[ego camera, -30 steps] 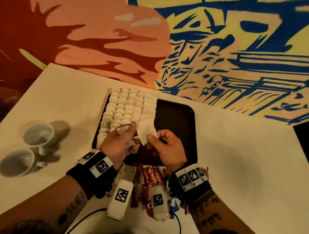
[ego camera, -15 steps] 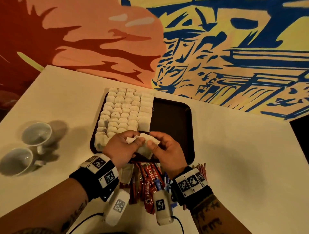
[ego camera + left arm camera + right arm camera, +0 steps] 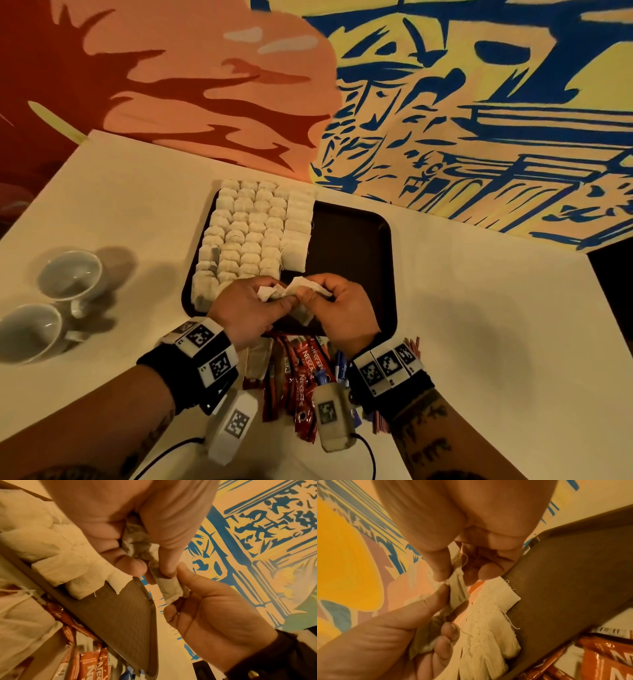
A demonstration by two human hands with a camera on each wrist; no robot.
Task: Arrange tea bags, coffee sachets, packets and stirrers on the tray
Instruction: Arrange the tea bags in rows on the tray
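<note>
A dark tray (image 3: 356,240) lies on the white table, its left half covered by neat rows of white tea bags (image 3: 253,233). Over the tray's near edge both hands hold loose tea bags between them. My left hand (image 3: 253,305) grips a small bunch of tea bags (image 3: 137,545) in its palm. My right hand (image 3: 329,301) pinches one tea bag (image 3: 169,588) between thumb and fingers, tip to tip with the left fingers. Red coffee sachets (image 3: 305,373) lie on the table under my wrists, and red stirrers (image 3: 412,344) show beside the right wrist.
Two white cups (image 3: 68,274) lie on their sides at the table's left. A painted wall (image 3: 445,102) runs close behind the tray. The tray's right half (image 3: 120,608) is bare. Blue packets (image 3: 340,368) sit among the sachets.
Both hands have drawn back from the rows toward the tray's near edge. The tea bag once held up flat is now crumpled between the fingertips.
</note>
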